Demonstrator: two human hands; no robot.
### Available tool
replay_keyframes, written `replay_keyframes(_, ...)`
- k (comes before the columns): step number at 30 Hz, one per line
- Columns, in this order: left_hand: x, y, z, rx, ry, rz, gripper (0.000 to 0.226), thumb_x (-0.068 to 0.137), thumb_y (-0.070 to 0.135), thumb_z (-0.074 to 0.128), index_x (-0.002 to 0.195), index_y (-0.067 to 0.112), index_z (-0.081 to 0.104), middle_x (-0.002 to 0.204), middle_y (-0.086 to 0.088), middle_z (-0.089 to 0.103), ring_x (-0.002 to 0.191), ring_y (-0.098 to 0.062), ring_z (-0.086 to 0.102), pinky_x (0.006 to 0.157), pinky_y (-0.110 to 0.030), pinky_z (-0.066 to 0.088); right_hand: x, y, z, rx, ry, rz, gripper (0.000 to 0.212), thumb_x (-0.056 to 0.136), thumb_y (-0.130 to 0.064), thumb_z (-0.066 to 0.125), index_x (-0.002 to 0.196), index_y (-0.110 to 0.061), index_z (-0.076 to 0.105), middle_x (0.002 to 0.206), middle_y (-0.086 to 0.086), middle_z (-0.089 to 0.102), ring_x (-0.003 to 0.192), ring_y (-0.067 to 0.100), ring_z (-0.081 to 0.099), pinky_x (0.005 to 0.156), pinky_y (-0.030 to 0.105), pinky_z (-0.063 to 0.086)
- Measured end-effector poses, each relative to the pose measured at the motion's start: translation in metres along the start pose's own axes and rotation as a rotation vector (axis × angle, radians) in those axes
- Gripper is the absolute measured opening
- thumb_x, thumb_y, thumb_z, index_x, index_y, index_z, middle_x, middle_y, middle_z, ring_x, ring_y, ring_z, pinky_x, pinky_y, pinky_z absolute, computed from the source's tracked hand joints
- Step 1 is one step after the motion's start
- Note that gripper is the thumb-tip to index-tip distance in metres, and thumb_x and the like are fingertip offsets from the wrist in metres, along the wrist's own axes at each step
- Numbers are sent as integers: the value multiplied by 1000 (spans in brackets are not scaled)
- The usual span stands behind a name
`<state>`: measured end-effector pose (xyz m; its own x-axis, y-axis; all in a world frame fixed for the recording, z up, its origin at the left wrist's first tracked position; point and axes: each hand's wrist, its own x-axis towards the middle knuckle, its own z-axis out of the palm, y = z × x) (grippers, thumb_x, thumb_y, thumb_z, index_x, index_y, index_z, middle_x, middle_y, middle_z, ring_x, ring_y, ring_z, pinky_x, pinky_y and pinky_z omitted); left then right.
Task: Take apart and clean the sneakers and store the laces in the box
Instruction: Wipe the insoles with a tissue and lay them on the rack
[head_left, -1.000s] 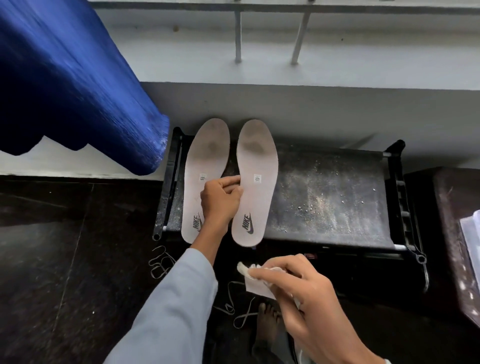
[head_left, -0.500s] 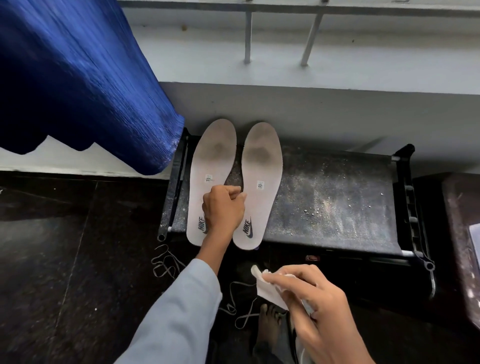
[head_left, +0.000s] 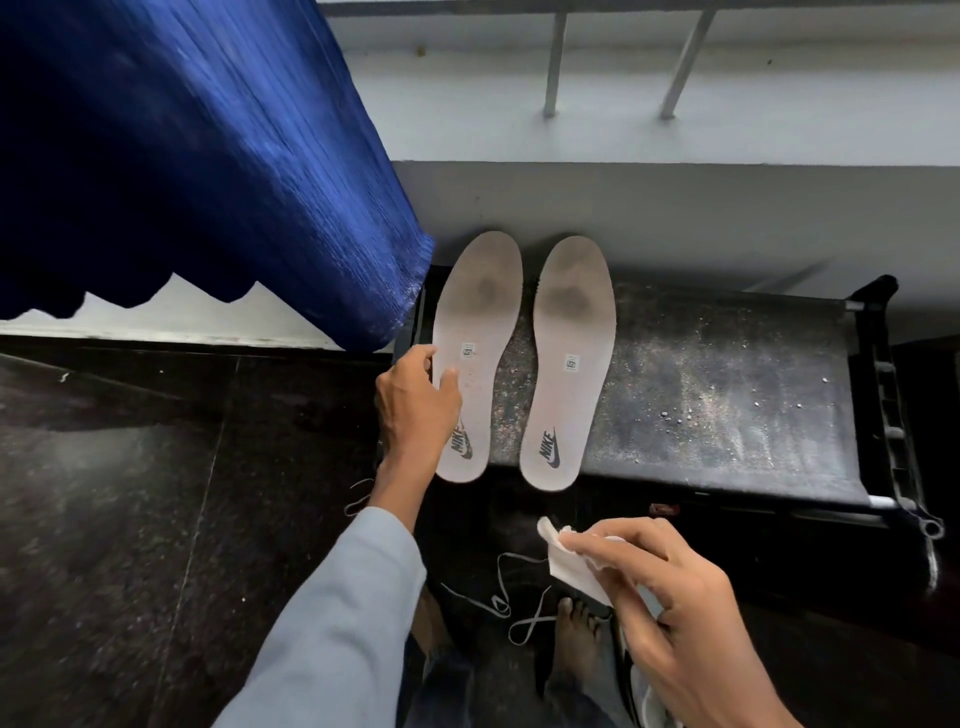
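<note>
Left hand (head_left: 415, 402) pinches the left insole (head_left: 483, 312) on the bench (head_left: 727, 374); right hand (head_left: 675, 613) pinches a wipe (head_left: 569, 569). The insole's heel seems to overhang the bench, so hard wiping could tip it off.

A: Outer edge of left insole (head_left: 480, 332), part of its logo (head_left: 464, 448): under left grip (head_left: 415, 402).
B: Noted. Insole tags (head_left: 469, 350) too small to read. Half the wipe (head_left: 569, 569) buried in right grip (head_left: 670, 603). Top, left edges cut the curtain (head_left: 182, 156).
</note>
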<state>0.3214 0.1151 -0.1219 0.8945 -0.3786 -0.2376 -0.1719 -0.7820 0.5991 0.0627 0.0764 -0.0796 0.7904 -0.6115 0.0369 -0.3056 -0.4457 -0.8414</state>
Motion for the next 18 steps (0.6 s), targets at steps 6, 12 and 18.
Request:
replay_keyframes(6,4,-5,11,-36,-25,-56,35,89,20,66,123,15,61,117,-8,69,106,-26,66,91,-42,55,-4,-15,18,-12,-14,-5,36,82,-6,65,106,-31,75,100,-18,64,88,10,63,71,15,48)
replay_keyframes(12,13,-9,11,-44,0,-115,36,91,14,63,126,12,59,117,-8,66,112,-25,60,95,-33,45,-5,-27,32,33,4,51,33,88,-11,63,110,-33,73,101,-18,65,89,13,64,70,20,49)
replay_keyframes(18,13,-3,-4,-251,-80,-181,17,87,5,63,95,14,75,79,0,71,81,-16,68,79,-38,60,3,-43,32,297,33,292,40,90,-4,67,107,-40,73,100,-13,71,91,10,66,76,24,51)
